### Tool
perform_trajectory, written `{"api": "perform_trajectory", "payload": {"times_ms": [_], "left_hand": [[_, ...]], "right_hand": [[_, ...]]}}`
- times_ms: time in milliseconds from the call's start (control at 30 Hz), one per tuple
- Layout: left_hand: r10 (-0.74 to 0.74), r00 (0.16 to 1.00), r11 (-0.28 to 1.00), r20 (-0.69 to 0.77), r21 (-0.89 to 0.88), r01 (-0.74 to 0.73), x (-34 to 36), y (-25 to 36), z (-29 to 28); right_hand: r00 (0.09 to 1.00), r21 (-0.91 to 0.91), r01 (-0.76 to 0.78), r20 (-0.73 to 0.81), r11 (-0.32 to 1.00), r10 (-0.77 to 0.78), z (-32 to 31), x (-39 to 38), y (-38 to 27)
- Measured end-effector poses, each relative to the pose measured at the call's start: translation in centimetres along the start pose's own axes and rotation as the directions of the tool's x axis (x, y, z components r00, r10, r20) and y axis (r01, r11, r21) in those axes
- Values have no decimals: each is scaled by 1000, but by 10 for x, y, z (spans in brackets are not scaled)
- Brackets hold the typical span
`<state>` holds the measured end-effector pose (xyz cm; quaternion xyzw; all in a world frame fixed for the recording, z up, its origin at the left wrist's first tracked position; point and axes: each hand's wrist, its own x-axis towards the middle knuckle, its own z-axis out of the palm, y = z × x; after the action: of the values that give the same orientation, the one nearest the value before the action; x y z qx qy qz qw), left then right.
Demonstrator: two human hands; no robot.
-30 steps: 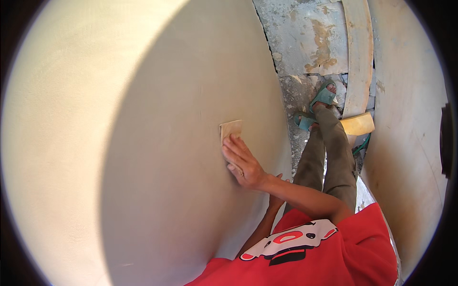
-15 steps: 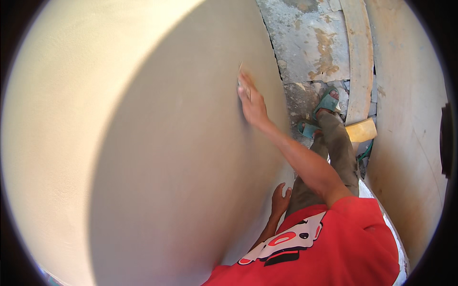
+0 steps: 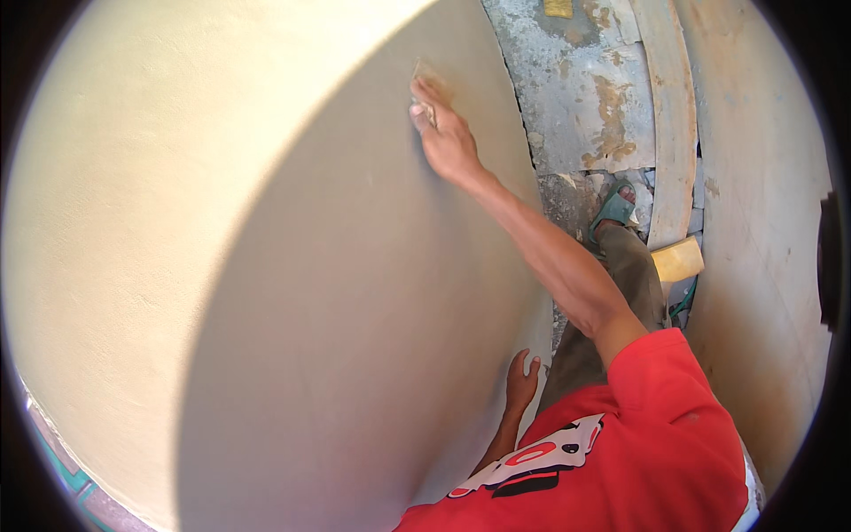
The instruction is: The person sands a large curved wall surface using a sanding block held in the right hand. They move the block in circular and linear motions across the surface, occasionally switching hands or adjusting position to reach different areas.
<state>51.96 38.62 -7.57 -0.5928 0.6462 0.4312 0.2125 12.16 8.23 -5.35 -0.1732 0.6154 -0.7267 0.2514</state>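
My right hand (image 3: 450,146) reaches up along a smooth plastered wall (image 3: 337,293), closed around a thin, flat tan piece (image 3: 433,75). That piece is smeared by motion, and its exact kind cannot be made out; it lies against or very close to the wall surface. Lower down, beside my body, my left hand (image 3: 521,383) hangs near the wall with thumb and fingers apart and nothing in it. Whether its fingertips touch the wall cannot be told.
A rough concrete strip (image 3: 585,106) with brown stains runs along the wall's foot. Beyond it lie a long plank (image 3: 669,115), a yellow block (image 3: 678,259) and a large pale panel (image 3: 753,222). Another small yellow piece (image 3: 558,8) sits at the top. My sandalled foot (image 3: 614,206) stands on rubble.
My right hand has moved up and left along the wall with the flat piece. My left hand stays almost where it was. A small yellow piece has come into view at the top.
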Motion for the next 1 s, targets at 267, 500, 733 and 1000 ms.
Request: {"api": "perform_trajectory", "payload": {"times_ms": [267,500,733,1000], "left_hand": [[-41,998,999,42,-1,41,-10,-10,-13],[-147,987,987,61,-59,150,-23,-28,10],[-103,993,994,58,-32,105,-17,5,-1],[-112,989,991,95,-64,119,-24,36,-17]], "right_hand": [[982,55,-188,-6,981,189,-15,-6,59],[979,0,115,167,993,-114,23,-105,-6],[1000,14,-11,19,1000,10,18,58,-21],[974,17,-223,44,975,222,-11,55,34]]}}
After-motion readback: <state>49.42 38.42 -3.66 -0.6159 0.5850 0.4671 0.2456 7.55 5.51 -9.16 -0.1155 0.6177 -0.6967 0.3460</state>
